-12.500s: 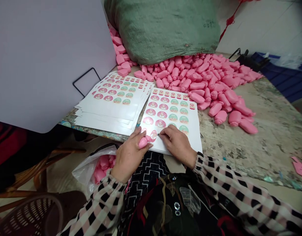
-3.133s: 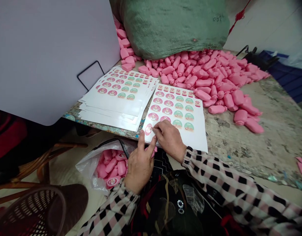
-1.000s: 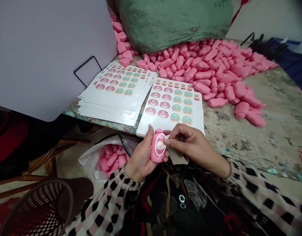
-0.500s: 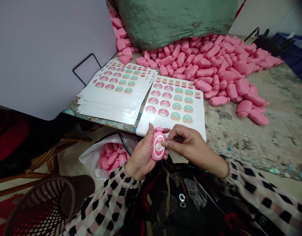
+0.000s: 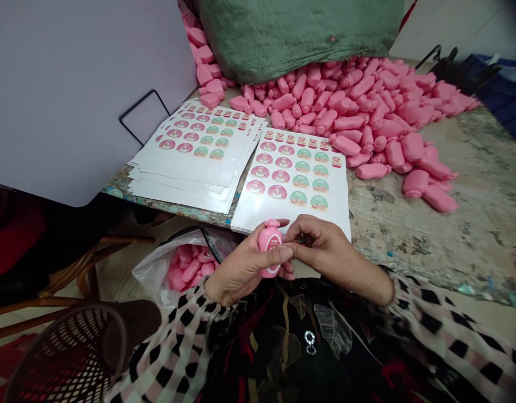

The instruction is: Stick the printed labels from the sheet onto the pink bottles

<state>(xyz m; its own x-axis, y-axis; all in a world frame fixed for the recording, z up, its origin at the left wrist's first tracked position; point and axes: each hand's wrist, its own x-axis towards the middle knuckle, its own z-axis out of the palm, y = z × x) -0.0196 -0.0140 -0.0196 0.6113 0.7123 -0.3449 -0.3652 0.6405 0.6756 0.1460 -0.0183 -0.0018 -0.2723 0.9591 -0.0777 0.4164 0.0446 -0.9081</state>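
My left hand (image 5: pixel 245 263) is wrapped round a small pink toy bottle (image 5: pixel 268 239), held upright just off the table's front edge. An oval pink label with a white border and the word BABY is on the bottle's front; my left thumb lies across it and hides its lower part. My right hand (image 5: pixel 319 240) is closed in a pinch at the bottle's right side, its fingertips close to the left thumb. What is in that pinch, if anything, is too small to tell. Just beyond both hands lies a sheet of pink and green stickers (image 5: pixel 291 173).
A stack of sticker sheets (image 5: pixel 195 173) lies to the left beside a grey panel (image 5: pixel 81 95). Pink bottles (image 5: pixel 367 117) are heaped under a green sack (image 5: pixel 300 39) on the worn table (image 5: pixel 392 224). Below left are a plastic bag of bottles (image 5: pixel 153 280) and a brown basket (image 5: pixel 73 358).
My left thumb has moved from the bottle's left side across its label. My right fingertips have shifted slightly right, off the label's middle to the bottle's edge.
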